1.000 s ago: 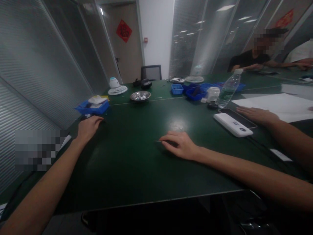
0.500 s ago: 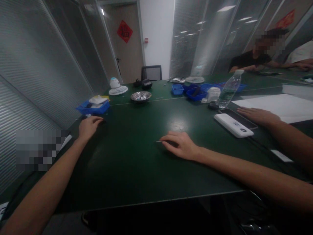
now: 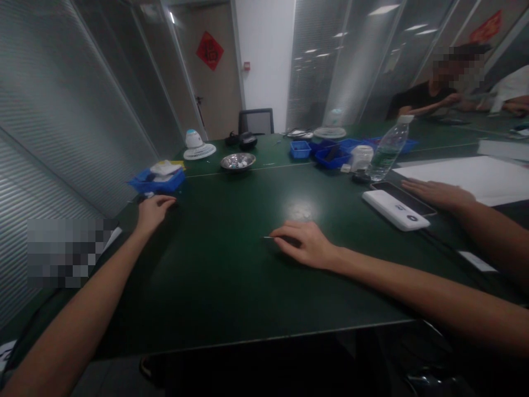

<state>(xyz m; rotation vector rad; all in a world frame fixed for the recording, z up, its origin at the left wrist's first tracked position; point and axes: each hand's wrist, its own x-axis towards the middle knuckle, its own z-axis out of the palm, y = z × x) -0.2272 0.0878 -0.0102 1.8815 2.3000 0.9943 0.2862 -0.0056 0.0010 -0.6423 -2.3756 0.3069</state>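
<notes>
My right hand [image 3: 305, 243] rests on the dark green table [image 3: 215, 286] near the middle. Its thumb and forefinger pinch a thin needle-like piece [image 3: 266, 237], pale in colour, that points left. On the left side, my left hand [image 3: 154, 214] is held low at the table, thumb and forefinger pressed together. Whatever those fingertips hold, if anything, is too small to make out. Just beyond that hand stands a blue tray [image 3: 159, 184] with white and yellow packets in it.
A metal bowl [image 3: 238, 161] with small white pieces sits farther back. On the right are a white power bank [image 3: 394, 209], a phone [image 3: 407, 199], a water bottle [image 3: 390, 149], a white jar [image 3: 361, 159] and a co-worker's hand [image 3: 438, 196]. Blue bins [image 3: 333, 157] stand behind.
My left hand has shifted very slightly; my right hand keeps its place with the needle-like piece. At the far right, a person in the background has raised a hand.
</notes>
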